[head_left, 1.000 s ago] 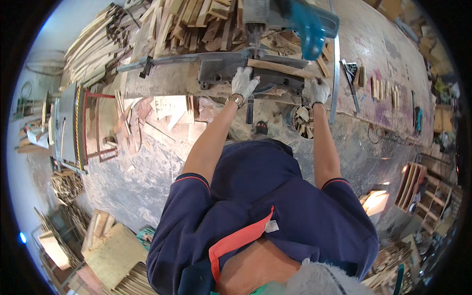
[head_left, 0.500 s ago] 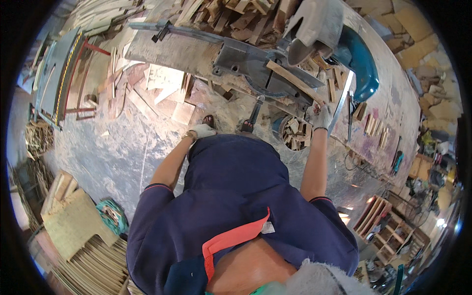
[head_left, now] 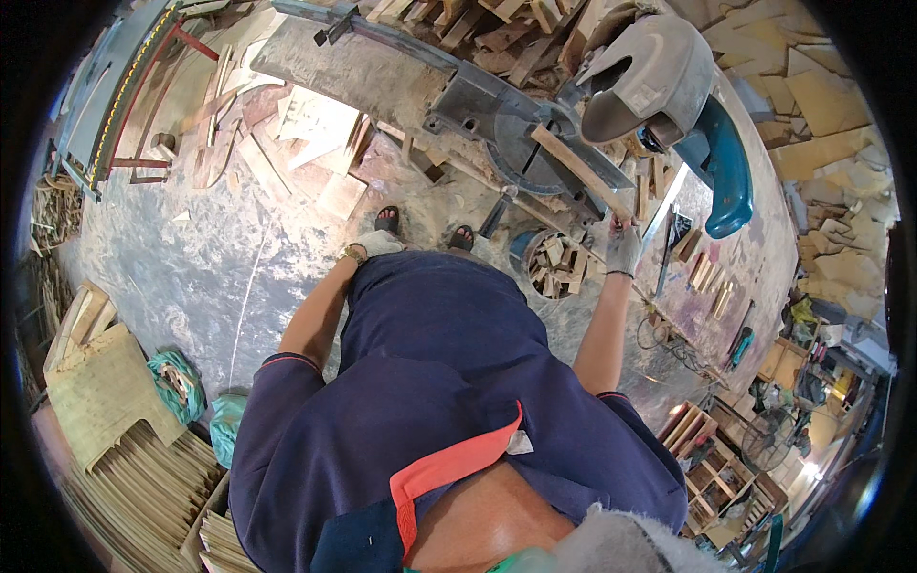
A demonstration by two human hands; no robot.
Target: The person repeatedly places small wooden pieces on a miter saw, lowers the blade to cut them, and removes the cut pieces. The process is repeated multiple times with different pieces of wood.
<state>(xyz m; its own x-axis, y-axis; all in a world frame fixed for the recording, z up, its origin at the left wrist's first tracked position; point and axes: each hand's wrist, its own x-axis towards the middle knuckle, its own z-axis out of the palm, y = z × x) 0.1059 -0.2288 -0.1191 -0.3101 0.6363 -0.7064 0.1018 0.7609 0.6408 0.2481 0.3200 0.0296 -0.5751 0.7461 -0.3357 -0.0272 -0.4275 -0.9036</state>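
My right hand (head_left: 623,245), in a pale work glove, pinches the near end of a narrow wooden strip (head_left: 578,172). The strip slants across the dark metal base of a mitre saw (head_left: 511,153), with its far end over the round turntable. Above and right of the strip stands the saw's grey guard (head_left: 654,81), raised, with its teal handle (head_left: 734,196). My left hand (head_left: 380,244), gloved too, rests against my dark clothing at the left hip, away from the saw. Its fingers lie fairly flat, partly hidden, and nothing shows in it.
Below the bench edge a bucket (head_left: 556,263) holds wood offcuts. Short wood pieces (head_left: 709,275) lie on the bench at the right, near a teal-handled tool (head_left: 740,346). Boards (head_left: 320,129) lie on the floor at the left. Offcuts (head_left: 506,38) are heaped behind the saw.
The view has shifted, so the saw and bench sit a little lower and further right. My right hand keeps hold of the strip, and my left hand stays at my hip.
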